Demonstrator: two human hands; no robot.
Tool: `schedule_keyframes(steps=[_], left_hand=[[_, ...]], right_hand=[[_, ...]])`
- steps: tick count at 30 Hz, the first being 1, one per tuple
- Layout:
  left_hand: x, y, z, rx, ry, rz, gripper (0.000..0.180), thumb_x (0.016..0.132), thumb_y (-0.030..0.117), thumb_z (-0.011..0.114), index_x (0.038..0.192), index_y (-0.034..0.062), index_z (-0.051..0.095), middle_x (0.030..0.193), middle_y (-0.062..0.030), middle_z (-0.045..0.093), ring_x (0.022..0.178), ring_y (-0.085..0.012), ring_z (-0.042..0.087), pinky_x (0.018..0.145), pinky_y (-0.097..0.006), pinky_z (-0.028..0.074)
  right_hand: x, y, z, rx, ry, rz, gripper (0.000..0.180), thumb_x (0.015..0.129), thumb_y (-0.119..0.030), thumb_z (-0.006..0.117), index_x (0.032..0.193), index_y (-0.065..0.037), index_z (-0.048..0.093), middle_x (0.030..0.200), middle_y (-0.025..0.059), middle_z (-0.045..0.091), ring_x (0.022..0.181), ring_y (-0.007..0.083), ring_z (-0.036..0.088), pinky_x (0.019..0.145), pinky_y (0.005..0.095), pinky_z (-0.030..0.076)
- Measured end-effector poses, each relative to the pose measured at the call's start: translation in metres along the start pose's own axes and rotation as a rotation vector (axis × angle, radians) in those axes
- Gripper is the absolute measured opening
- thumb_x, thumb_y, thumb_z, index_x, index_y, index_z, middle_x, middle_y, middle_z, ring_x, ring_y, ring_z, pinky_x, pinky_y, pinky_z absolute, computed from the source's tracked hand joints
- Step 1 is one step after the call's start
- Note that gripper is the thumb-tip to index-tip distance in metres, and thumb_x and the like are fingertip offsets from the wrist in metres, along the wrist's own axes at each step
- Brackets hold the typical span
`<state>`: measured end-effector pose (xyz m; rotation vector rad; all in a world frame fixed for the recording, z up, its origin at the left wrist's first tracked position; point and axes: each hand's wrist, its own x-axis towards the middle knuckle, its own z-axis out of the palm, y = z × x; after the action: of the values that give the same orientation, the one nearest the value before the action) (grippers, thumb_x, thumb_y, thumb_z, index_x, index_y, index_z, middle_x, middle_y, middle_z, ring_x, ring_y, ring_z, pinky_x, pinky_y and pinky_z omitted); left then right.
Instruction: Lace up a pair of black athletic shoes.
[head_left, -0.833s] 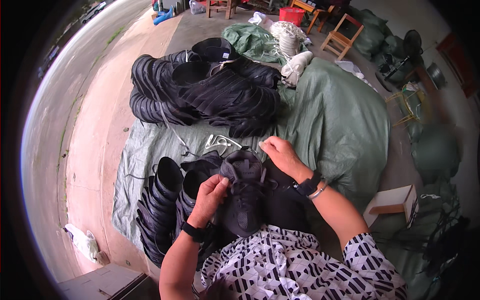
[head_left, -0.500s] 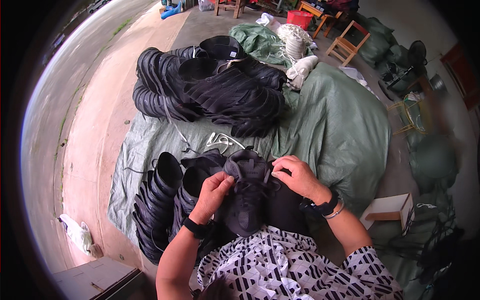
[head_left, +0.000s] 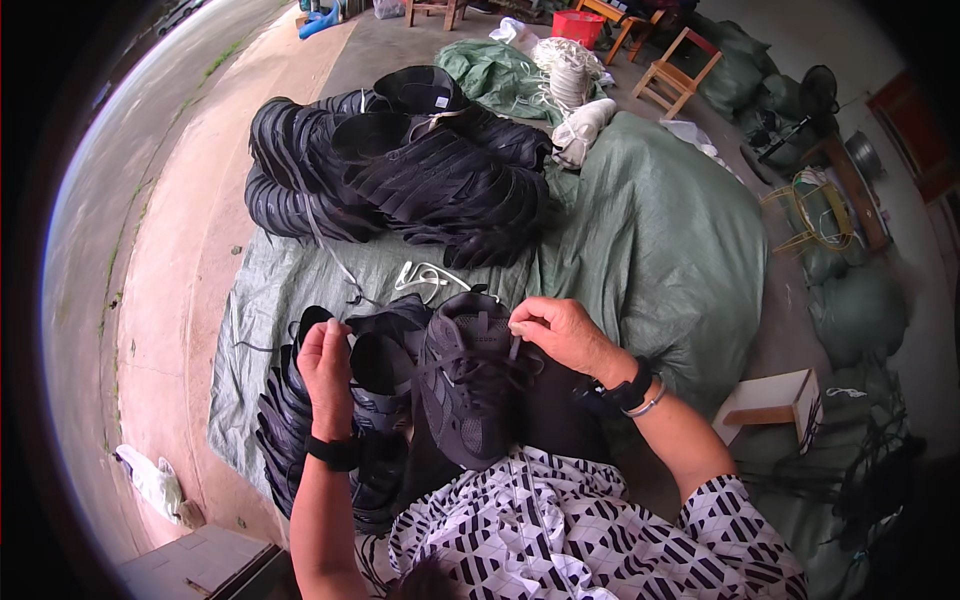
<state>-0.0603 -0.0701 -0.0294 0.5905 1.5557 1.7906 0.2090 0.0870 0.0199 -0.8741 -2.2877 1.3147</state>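
A black sneaker upper [head_left: 465,390] rests on my lap, toe toward me, with a dark shoelace [head_left: 515,347] threaded through its eyelets. At the right side of its collar, my right hand [head_left: 572,338] pinches the lace end between thumb and fingers. Well to the left of the sneaker upper, my left hand [head_left: 325,370] is raised with its fingertips pinched together. Whatever thin thing those fingertips hold is too small to make out against the dark pieces behind. Beside my left hand stand nested rows of black shoe uppers [head_left: 385,365].
A large heap of black shoe uppers [head_left: 400,180] lies ahead on a green woven sheet [head_left: 250,330]. White cord [head_left: 430,278] lies in front of it. A bulky green sack [head_left: 660,240] stands to the right, with a white box [head_left: 770,405] nearer me. A wooden chair [head_left: 680,72] stands farther back.
My left hand has moved left, away from the sneaker upper. My right hand has come slightly left, to the collar. The whole view has shifted a little.
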Motion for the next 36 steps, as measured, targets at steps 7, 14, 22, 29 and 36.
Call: schedule_keyframes(steps=[7, 14, 22, 29, 36], left_hand=[[0.030, 0.030, -0.037, -0.024, 0.257, 0.214, 0.021, 0.094, 0.025, 0.054, 0.084, 0.0082, 0.062, 0.054, 0.0113, 0.037, 0.044, 0.0022, 0.026, 0.040, -0.018, 0.016], [0.000, 0.021, 0.015, 0.192, -0.132, 0.146, 0.020, 0.093, 0.020, 0.055, 0.085, 0.0037, 0.062, 0.064, 0.0056, 0.052, 0.055, -0.0021, 0.042, 0.051, -0.018, 0.034], [-0.033, -0.010, 0.055, 0.409, -0.482, 0.092, 0.017, 0.088, 0.016, 0.060, 0.083, -0.0009, 0.060, 0.075, -0.0063, 0.056, 0.069, -0.0115, 0.053, 0.064, -0.027, 0.044], [-0.028, -0.002, 0.060, 0.281, -0.509, -0.084, 0.020, 0.090, 0.016, 0.057, 0.076, 0.0013, 0.059, 0.070, 0.0035, 0.054, 0.067, -0.0042, 0.046, 0.061, -0.021, 0.038], [-0.020, 0.004, 0.061, 0.290, -0.621, -0.166, 0.017, 0.087, 0.014, 0.056, 0.073, 0.0038, 0.059, 0.068, 0.0054, 0.053, 0.066, -0.0037, 0.045, 0.060, -0.020, 0.036]], right_hand=[[0.002, 0.003, 0.004, 0.054, 0.034, -0.026, 0.008, 0.082, -0.008, 0.062, 0.085, 0.001, 0.062, 0.075, 0.0070, 0.063, 0.069, 0.0126, 0.060, 0.065, 0.0261, 0.047], [0.006, -0.009, 0.003, -0.041, -0.023, -0.040, 0.008, 0.082, -0.008, 0.062, 0.083, -0.001, 0.061, 0.076, 0.0076, 0.063, 0.070, 0.0165, 0.061, 0.064, 0.0282, 0.047], [0.021, -0.025, 0.030, -0.299, -0.039, -0.229, 0.010, 0.080, -0.013, 0.064, 0.085, -0.005, 0.062, 0.073, 0.0076, 0.062, 0.066, 0.0210, 0.061, 0.062, 0.0302, 0.047], [0.028, -0.023, 0.037, -0.191, -0.118, -0.056, 0.013, 0.078, -0.013, 0.065, 0.089, -0.006, 0.066, 0.066, 0.0067, 0.063, 0.061, 0.0137, 0.062, 0.060, 0.0284, 0.047], [0.020, -0.015, 0.040, -0.128, -0.086, -0.066, 0.017, 0.077, -0.018, 0.063, 0.092, -0.012, 0.068, 0.078, 0.0087, 0.067, 0.074, 0.0242, 0.066, 0.068, 0.0331, 0.051]])
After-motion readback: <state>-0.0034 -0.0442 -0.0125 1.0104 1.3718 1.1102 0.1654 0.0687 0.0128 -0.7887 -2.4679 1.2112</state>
